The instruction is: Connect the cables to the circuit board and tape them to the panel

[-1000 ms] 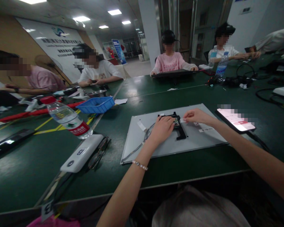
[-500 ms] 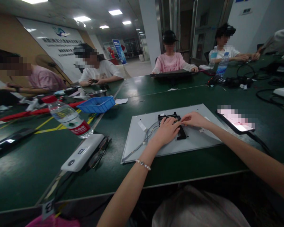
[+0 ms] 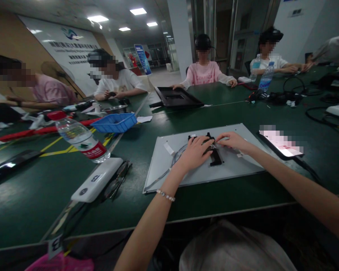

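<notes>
1. Near the front edge of the green counter (image 3: 214, 203), a light-grey flat metal panel (image 3: 228, 171) carries a black plastic bracket (image 3: 216, 159); thin grey cables (image 3: 175, 158) run to its left.
2. Over the bracket, the left hand (image 3: 195, 153) lies palm down, its grip apart, fingers spread.
3. At the bracket's right side, the right hand (image 3: 234, 141) has come in close since a second ago; its fingertips bunch, but I cannot tell whether its grip has closed on anything. Both hands now meet around one spot.
4. Farther off, a black rectangular frame (image 3: 192, 101) has shifted left, away from the panel, leaving the handwork unobstructed.
</notes>
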`<state>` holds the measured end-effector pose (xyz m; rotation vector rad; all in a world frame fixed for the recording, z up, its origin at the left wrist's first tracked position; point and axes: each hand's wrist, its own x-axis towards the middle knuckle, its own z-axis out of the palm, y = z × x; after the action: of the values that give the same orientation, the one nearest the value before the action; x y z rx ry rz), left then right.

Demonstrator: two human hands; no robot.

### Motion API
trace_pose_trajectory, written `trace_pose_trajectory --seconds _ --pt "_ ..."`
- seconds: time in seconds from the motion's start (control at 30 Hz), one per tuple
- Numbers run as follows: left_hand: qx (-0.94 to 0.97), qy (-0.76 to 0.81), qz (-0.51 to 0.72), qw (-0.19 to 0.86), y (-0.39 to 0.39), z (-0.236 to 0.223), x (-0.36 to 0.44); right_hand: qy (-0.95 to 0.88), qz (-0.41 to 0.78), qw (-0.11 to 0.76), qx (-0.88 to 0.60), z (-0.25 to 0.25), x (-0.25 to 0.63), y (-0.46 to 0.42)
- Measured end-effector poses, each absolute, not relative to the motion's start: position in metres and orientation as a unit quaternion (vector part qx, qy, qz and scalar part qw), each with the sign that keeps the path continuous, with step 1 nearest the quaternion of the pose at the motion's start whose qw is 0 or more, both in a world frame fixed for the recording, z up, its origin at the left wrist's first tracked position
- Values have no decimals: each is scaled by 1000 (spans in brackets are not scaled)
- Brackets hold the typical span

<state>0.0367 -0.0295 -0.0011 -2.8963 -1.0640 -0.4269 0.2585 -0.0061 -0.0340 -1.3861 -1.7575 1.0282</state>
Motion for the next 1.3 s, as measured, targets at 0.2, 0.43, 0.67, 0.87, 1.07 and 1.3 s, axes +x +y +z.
trace_pose_trajectory --seconds 0.2,0.43,0.67,0.87,1.07,1.3 --pt "-890 -424 -168 3 -1 28 -9 -640 403 357 -547 -28 258 -12" --pt "-785 -587 -196 -20 30 -4 -92 -661 394 371 -520 -41 254 -4" --pt "-780 -582 -210 -93 28 -24 -114 -656 388 369 -532 -43 248 -10" --pt "-783 -570 -229 -97 24 -24 -111 -672 394 363 -511 -45 245 -11" --pt "-748 -547 -314 -206 25 -20 -114 -649 382 389 -532 -46 243 -11" --pt "-732 -519 -313 -310 7 0 -102 -656 346 415 -528 -44 241 -14"
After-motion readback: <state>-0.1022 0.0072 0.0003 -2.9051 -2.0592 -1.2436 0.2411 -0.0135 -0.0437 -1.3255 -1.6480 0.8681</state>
